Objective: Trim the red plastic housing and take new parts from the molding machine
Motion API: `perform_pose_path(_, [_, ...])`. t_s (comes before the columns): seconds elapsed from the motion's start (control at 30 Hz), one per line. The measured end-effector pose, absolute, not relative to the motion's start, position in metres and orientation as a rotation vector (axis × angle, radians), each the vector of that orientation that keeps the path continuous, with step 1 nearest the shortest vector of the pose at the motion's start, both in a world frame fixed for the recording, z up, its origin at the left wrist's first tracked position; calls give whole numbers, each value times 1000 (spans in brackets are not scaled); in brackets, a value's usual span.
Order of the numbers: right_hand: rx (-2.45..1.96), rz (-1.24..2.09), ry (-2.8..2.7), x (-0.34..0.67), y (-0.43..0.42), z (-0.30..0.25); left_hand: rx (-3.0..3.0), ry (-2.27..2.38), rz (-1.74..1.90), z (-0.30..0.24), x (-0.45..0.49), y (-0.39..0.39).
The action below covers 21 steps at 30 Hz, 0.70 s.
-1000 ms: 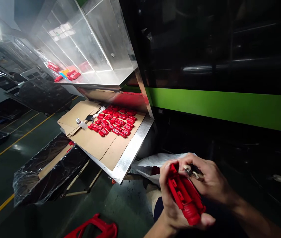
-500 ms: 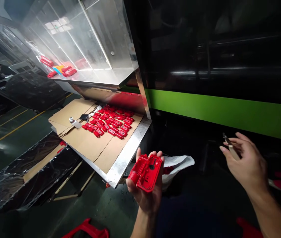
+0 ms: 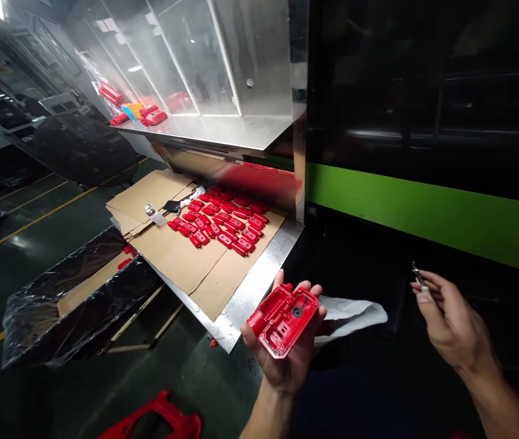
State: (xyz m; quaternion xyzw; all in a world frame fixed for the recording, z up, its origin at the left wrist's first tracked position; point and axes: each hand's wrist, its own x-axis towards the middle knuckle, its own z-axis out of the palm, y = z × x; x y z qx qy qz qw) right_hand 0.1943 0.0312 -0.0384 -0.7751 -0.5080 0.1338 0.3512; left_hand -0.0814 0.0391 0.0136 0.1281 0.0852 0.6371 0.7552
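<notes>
My left hand (image 3: 282, 366) holds a red plastic housing (image 3: 289, 323) with its open, ribbed inside facing up; the fingers curl round its edges. Inside the shell is a dark round spot. Off to the right, my right hand (image 3: 451, 323) is closed on a pair of nippers (image 3: 419, 279) with a metal tip and a pale handle, apart from the housing. Its tip points up and to the left. Beyond my left hand, several similar red housings (image 3: 227, 222) lie in a group on the cardboard (image 3: 186, 262).
The cardboard covers a metal table (image 3: 259, 277). More red parts (image 3: 152, 116) sit on a metal shelf (image 3: 222, 134) above. A white bag (image 3: 355, 314) hangs behind my left hand. A black plastic-lined box (image 3: 80, 299) stands left; a red frame (image 3: 158, 414) lies below.
The view has shifted, so the table sits further right. My left hand has tilted the housing slightly. The nippers are now more upright in my right hand, with the fingers closer together.
</notes>
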Motion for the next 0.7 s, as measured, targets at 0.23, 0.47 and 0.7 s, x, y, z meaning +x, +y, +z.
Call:
perform_pose_path(0.23, [-1886,732,-1871,92,93,-87,486,280,1103,-11,-178,62])
perform_pose_path(0.47, [-1424,934,-2505,-105,156,-133,699,1020,1113,-61,-328,49])
perform_pose_path(0.7, [-1625,881,-2491,-181,189,-168,1432,1942,652,-86,-408,103])
